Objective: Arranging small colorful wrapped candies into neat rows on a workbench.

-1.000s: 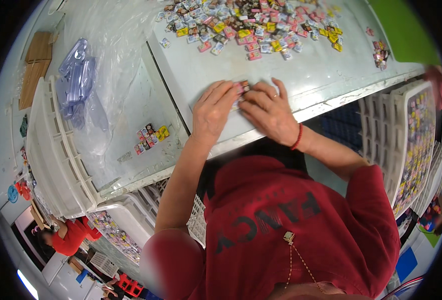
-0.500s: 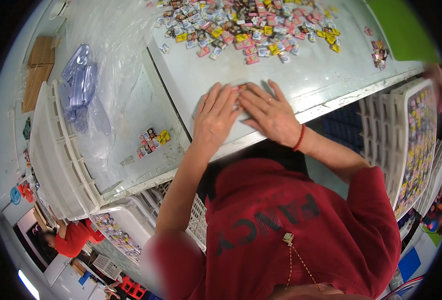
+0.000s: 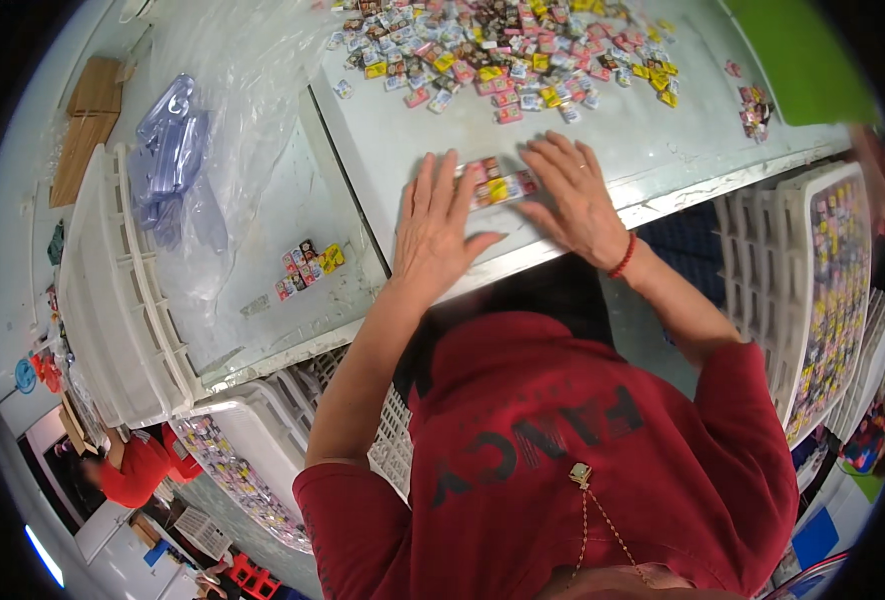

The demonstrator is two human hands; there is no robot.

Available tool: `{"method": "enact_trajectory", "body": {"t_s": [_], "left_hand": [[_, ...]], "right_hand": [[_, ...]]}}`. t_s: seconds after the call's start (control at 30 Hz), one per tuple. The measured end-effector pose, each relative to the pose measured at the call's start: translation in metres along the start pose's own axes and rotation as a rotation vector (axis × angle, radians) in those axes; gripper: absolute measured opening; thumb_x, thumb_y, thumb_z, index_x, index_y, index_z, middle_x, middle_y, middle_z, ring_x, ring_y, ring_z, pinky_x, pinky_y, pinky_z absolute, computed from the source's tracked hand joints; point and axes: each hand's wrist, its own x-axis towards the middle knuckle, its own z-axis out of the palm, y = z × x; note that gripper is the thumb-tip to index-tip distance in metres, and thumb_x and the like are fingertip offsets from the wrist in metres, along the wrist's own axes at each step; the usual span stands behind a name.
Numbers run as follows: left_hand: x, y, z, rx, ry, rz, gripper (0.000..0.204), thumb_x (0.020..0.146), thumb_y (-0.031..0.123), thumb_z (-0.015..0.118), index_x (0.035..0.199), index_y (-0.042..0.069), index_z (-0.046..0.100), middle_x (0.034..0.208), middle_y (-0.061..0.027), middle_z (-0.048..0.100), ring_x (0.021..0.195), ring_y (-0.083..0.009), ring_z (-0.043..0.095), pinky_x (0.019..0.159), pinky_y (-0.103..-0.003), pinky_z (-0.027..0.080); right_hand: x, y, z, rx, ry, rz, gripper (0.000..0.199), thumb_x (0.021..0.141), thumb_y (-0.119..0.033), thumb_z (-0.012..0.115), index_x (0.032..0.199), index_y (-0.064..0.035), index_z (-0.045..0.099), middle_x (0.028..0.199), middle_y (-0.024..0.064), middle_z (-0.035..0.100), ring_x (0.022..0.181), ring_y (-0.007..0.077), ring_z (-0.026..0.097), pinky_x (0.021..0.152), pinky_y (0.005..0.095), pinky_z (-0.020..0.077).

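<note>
A small block of tiny printed pieces [image 3: 496, 186], pink, yellow and dark, lies in rows on the table near its front edge. Against its left end rest the fingers of my left hand [image 3: 433, 240], stretched out with the thumb apart. My right hand [image 3: 580, 208], a red bracelet at its wrist, is at the other end of the block, its fingers extended and its thumb close to the front row. Neither hand grips anything. Farther back spreads a loose heap of the same sort of pieces [image 3: 503, 55].
Left of the table seam sits another small group of pieces [image 3: 308, 268], near clear plastic sheeting and bluish plastic bags [image 3: 173, 155]. White trays [image 3: 123, 290] stand at the left; a rack of filled trays [image 3: 833, 300] is at the right. A green board [image 3: 808, 60] lies far right.
My hands, together over the pieces before, have moved apart, the right one to the right. The block between them now shows.
</note>
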Motion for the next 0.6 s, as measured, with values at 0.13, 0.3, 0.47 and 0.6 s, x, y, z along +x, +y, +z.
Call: {"method": "enact_trajectory", "body": {"t_s": [0.13,0.3,0.47,0.6], "left_hand": [[-0.0006,0.002,0.0007,0.008,-0.008,-0.023,0.079,0.074,0.038,0.075,0.131,-0.007,0.044,0.142,-0.0222,0.037,0.131,-0.0443,0.031,0.105,-0.051,0.03],[-0.0009,-0.0008,0.0019,-0.004,0.019,-0.02,0.079,0.074,0.037,0.075,0.131,-0.008,0.043,0.142,-0.0231,0.037,0.131,-0.0441,0.033,0.105,-0.051,0.029],[-0.0014,0.0019,0.0013,-0.055,0.023,-0.063,0.078,0.075,0.037,0.075,0.131,-0.006,0.043,0.142,-0.0248,0.036,0.132,-0.0443,0.032,0.106,-0.05,0.028],[-0.0028,0.0025,-0.0013,-0.04,0.045,-0.08,0.08,0.074,0.038,0.075,0.133,-0.005,0.043,0.144,-0.0211,0.036,0.133,-0.0441,0.031,0.106,-0.052,0.027]], "right_hand": [[0.0008,-0.002,0.0008,0.012,0.037,-0.01,0.052,0.08,-0.019,0.072,0.126,-0.0049,0.053,0.128,0.0149,0.052,0.127,0.0344,0.044,0.106,0.0513,0.0317],[0.0016,-0.0039,0.0042,0.041,0.064,-0.013,0.048,0.079,-0.015,0.072,0.122,-0.005,0.055,0.125,0.0147,0.054,0.123,0.0349,0.046,0.104,0.0492,0.034],[0.0034,-0.0065,0.0068,0.064,0.079,-0.023,0.045,0.077,-0.012,0.072,0.119,-0.0049,0.057,0.124,0.0158,0.054,0.12,0.0355,0.048,0.101,0.0476,0.0365],[0.005,-0.0021,0.0038,0.033,0.151,0.002,0.043,0.077,-0.011,0.073,0.117,-0.0036,0.059,0.123,0.016,0.055,0.117,0.0355,0.05,0.098,0.0449,0.0397]]}}
